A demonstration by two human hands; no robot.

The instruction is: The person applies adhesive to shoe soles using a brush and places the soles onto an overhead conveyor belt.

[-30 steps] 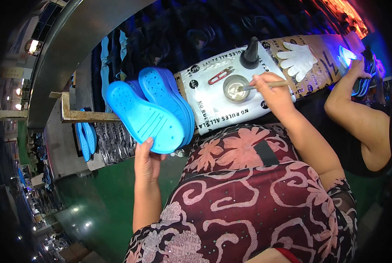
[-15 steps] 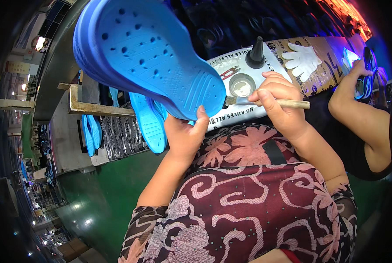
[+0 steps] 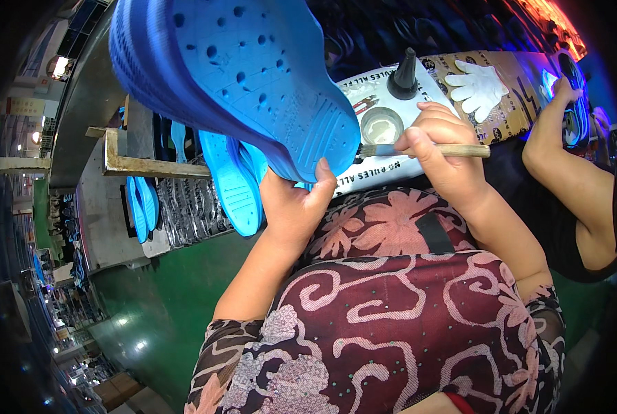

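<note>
My left hand (image 3: 298, 200) grips a blue shoe sole (image 3: 267, 76) by its narrow end, thumb on the face with holes and grooves. The sole is tilted up, its wide end reaching toward the upper left. In my right hand (image 3: 443, 152) is a paintbrush (image 3: 460, 150) with a wooden handle, held between thumb and fingers. Its bristles are close to the sole's right edge near my left thumb; whether they touch it I cannot tell. Just behind the brush, a small round cup (image 3: 382, 129) with pale contents stands on a white printed sheet (image 3: 377, 172).
A black cone-shaped bottle (image 3: 405, 76) stands behind the cup. To its right a white glove (image 3: 479, 90) lies on cardboard. More blue soles (image 3: 232, 183) lie at left, by a metal bracket (image 3: 156, 165). At far right, another person's arm (image 3: 570, 179) reaches toward blue-lit footwear.
The sole has swung slightly, its upper end nearer my view. My left hand has shifted a little right and up. The brush stays near the sole's edge, still in my right hand.
</note>
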